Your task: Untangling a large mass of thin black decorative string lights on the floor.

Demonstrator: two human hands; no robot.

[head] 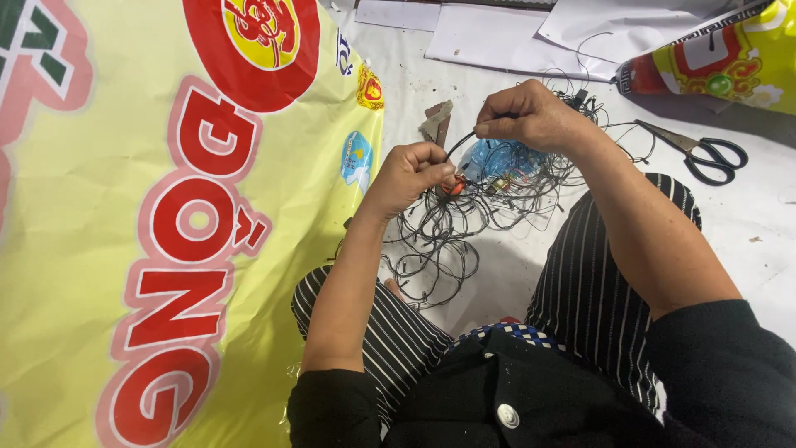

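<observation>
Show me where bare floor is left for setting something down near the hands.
Bare patches: right of the striped knee, below the scissors; and between both knees, below the wire tangle. Crowded: wires under both hands, the yellow sheet leftward, papers beyond.

A pale floor point(514, 265) carries everything. On it lie a large yellow sheet with red print point(149, 249) at the left, a loose tangle of thin black wires point(448, 241) in the middle, black scissors point(705, 153) at the right, white paper sheets point(514, 37) at the top, and a yellow printed bag point(730, 62), perhaps foil, beside them.
</observation>
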